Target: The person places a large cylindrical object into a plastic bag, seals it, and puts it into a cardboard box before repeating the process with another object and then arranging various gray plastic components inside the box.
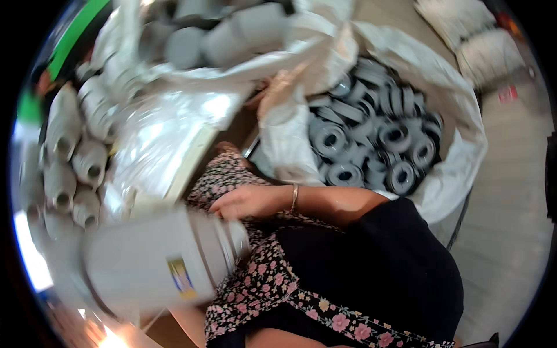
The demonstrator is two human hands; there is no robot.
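Observation:
A large grey vacuum flask with a small yellow-and-blue sticker lies tilted across the lower left, its narrower neck end toward my lap. Its far left end is smeared by motion. My right hand, with a bracelet at the wrist, is just above the neck end. Its fingers are loosely bent and stretched toward the flask, with nothing visible in them; whether they touch it I cannot tell. Bare skin, apparently my left forearm, shows under the flask near the lower edge. My left hand is hidden behind the flask.
A white sack full of grey ring-shaped caps stands open to the right. Grey flask parts fill another bag at the top. Several pale bottle-shaped parts stand at left, beside a board under clear plastic. White bundles lie upper right.

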